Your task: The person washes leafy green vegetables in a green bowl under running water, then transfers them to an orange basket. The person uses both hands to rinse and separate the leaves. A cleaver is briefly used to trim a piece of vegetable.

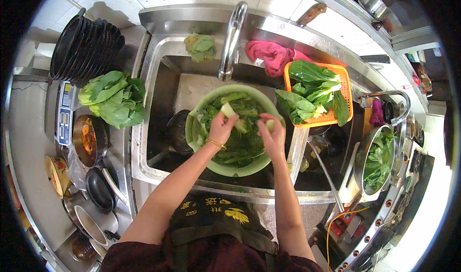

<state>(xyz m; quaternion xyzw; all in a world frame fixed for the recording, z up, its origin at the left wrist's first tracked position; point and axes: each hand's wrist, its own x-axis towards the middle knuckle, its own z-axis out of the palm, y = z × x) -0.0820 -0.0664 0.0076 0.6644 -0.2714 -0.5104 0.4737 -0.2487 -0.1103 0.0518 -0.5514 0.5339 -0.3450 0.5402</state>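
Observation:
My left hand (222, 127), with a yellow bracelet at the wrist, grips a pale green vegetable stalk (228, 110) over a light green plastic basin (248, 170). My right hand (272, 135) pinches a second pale stalk piece (270, 124) at the basin's right side. Beneath both hands the basin is full of cut leafy greens (234, 157), which look wet. The basin sits in the left bowl of a stainless steel sink (155, 128). A chrome faucet (234, 38) arches over the bowl behind it.
An orange plastic basket (348, 92) of bok choy (317, 88) rests across the sink divider. At left are a leafy green head (115, 99), stacked black pans (84, 49) and a digital scale (65, 117). A pink cloth (270, 54) lies behind; a pot of greens (378, 160) stands right.

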